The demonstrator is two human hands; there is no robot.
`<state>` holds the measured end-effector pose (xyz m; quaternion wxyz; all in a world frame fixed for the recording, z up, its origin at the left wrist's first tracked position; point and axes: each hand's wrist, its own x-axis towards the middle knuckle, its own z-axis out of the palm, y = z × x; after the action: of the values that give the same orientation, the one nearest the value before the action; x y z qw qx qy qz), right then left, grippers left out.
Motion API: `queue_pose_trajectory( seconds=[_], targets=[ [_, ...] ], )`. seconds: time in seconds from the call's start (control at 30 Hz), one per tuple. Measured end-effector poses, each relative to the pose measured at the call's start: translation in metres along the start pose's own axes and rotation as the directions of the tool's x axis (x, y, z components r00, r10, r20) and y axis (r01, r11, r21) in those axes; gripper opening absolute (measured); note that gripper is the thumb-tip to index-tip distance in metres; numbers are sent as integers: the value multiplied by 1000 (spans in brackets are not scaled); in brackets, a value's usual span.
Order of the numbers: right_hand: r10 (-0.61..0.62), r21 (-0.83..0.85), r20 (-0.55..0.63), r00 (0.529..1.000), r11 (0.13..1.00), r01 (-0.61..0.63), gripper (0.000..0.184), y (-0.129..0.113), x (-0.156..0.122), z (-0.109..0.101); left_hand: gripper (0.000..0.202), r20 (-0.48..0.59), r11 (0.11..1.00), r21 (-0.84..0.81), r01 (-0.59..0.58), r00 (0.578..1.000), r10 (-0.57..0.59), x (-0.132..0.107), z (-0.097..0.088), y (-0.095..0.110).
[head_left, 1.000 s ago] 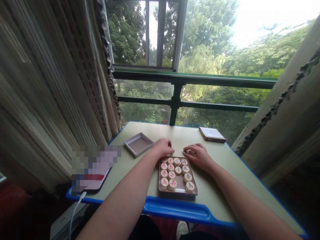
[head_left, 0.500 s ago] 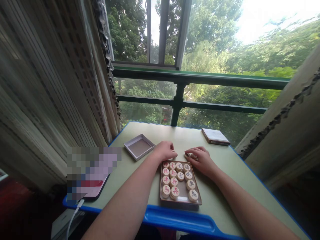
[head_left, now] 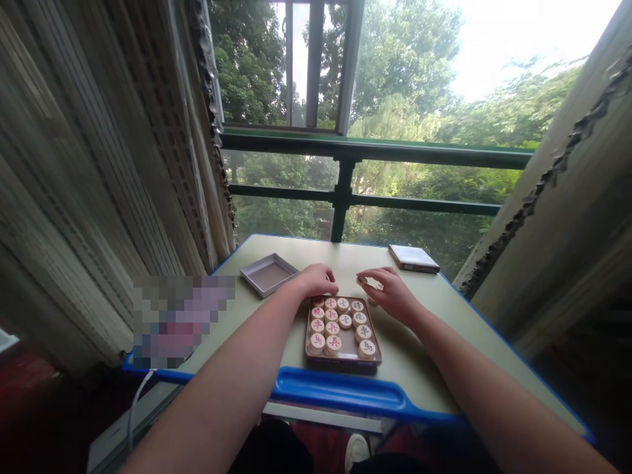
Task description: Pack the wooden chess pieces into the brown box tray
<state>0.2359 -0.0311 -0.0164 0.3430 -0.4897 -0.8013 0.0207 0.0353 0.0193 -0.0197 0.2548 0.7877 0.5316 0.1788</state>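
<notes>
A shallow brown box [head_left: 342,357] of round wooden chess pieces [head_left: 334,342], marked in red and dark characters, sits near the table's front edge. My left hand [head_left: 316,282] rests curled at the box's far left corner, fingers closed; what is under them is hidden. My right hand [head_left: 388,289] hovers just beyond the box's far right corner, pinching a small wooden piece [head_left: 363,280] between thumb and fingers.
The pale green table [head_left: 434,342] has a blue rim with a pencil groove in front. An empty grey lid [head_left: 269,274] lies at the left, a thin book [head_left: 413,258] at the far right. A blurred device with a white cable [head_left: 133,408] lies at the left edge. Curtains and a window rail stand behind.
My right hand has lifted off the table with a piece pinched in its fingers. My left hand stays at the box's far corner. The view has shifted slightly.
</notes>
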Motion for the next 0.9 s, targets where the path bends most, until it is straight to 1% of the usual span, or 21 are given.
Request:
queue_pose_trajectory(
  seconds=[0.13, 0.27, 0.43, 0.53, 0.67, 0.8, 0.9],
  targets=[
    [43, 47, 25, 999, 998, -45, 19, -5, -2, -5, 25, 1, 996, -90, 9, 1000, -9, -4, -1, 4],
    [80, 110, 65, 995, 990, -86, 22, -7, -2, -5, 29, 10, 988, -157, -7, 1000, 9, -6, -2, 6],
    [109, 162, 66, 992, 980, -119, 20, -5, -1, -2, 32, -20, 986, -164, -2, 1000, -1, -5, -2, 4],
    [93, 173, 68, 993, 979, -104, 20, -6, -1, -4, 32, -19, 988, -154, -6, 1000, 3, -6, -2, 3],
    [37, 182, 84, 996, 982, -52, 17, -7, -2, -7, 35, -2, 987, -159, -2, 1000, 2, -6, -2, 2],
    [65, 200, 71, 995, 977, -78, 20, -10, -4, -9, 38, -3, 986, -169, 16, 1000, -17, -6, -1, -2],
    [77, 233, 141, 987, 966, -109, 24, -15, -6, -13, 40, 2, 984, -176, 8, 1000, -8, -6, -2, -4]
  ],
)
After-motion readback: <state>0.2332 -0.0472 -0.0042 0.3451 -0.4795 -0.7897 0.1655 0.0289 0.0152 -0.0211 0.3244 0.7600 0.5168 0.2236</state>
